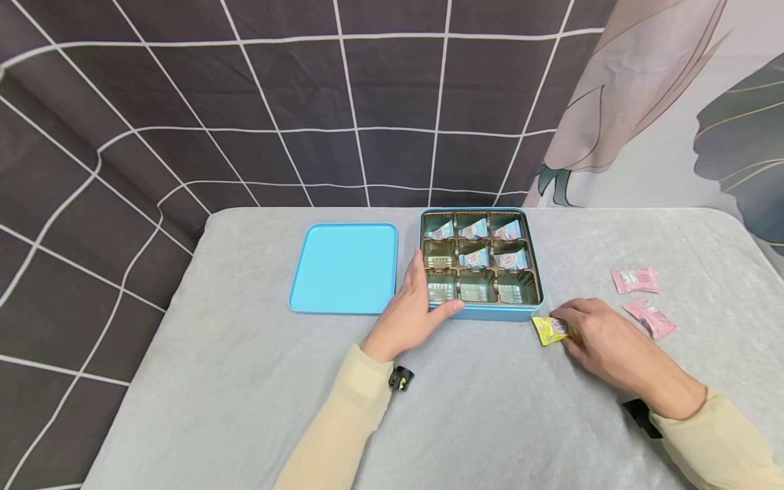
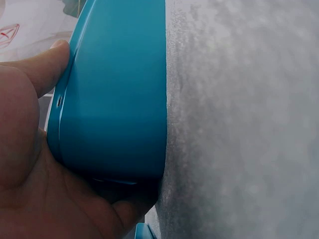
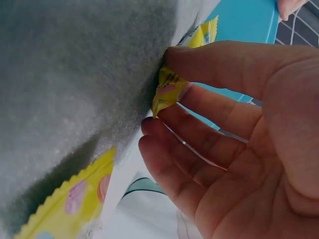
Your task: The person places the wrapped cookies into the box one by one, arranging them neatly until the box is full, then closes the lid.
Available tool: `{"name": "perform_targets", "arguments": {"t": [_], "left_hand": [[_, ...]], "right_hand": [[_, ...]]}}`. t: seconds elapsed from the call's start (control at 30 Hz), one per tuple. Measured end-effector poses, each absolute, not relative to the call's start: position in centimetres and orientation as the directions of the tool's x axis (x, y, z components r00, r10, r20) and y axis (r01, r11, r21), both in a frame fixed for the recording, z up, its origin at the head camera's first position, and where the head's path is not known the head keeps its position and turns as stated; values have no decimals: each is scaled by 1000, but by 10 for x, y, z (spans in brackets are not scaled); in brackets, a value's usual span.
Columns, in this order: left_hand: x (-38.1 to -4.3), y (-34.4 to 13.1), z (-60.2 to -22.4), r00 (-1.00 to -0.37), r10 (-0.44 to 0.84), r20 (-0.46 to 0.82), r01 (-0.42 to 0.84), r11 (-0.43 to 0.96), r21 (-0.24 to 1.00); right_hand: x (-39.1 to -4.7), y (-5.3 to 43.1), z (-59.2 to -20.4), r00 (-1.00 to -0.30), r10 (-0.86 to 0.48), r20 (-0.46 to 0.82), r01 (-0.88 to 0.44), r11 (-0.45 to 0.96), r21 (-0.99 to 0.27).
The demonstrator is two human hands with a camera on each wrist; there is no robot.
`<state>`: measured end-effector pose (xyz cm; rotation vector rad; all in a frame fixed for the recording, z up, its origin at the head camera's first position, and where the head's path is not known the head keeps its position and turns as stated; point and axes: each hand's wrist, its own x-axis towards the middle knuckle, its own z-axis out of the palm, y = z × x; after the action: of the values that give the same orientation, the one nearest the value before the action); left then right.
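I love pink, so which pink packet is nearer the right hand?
The slanted pink packet, lower in the head view and beside the right hand; the other pink packet lies higher up, almost level.

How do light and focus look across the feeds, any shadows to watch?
Head: bright, fairly even light, print on the pink packets too small to read; left wrist: dimmer, blue box darker at its lower end, grey cloth blurrier toward the right; right wrist: dim, a dark shadow beside the nearest yellow packet.
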<state>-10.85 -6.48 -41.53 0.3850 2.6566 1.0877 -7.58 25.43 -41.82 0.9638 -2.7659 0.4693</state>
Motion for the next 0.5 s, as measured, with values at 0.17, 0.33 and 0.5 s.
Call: {"name": "perform_targets", "arguments": {"t": [0.17, 0.33, 0.5], "left_hand": [[-109, -65, -415, -935, 331, -128, 146, 688, 711], [-109, -65, -415, -935, 331, -130, 145, 688, 712], [-109, -64, -415, -935, 333, -125, 148, 684, 714]], "right_hand": [[-76, 255, -417, -792, -558, 250, -609, 756, -240], [-75, 256, -416, -799, -547, 250, -599, 764, -240], [-74, 256, -415, -795, -548, 262, -603, 761, -238]]}}
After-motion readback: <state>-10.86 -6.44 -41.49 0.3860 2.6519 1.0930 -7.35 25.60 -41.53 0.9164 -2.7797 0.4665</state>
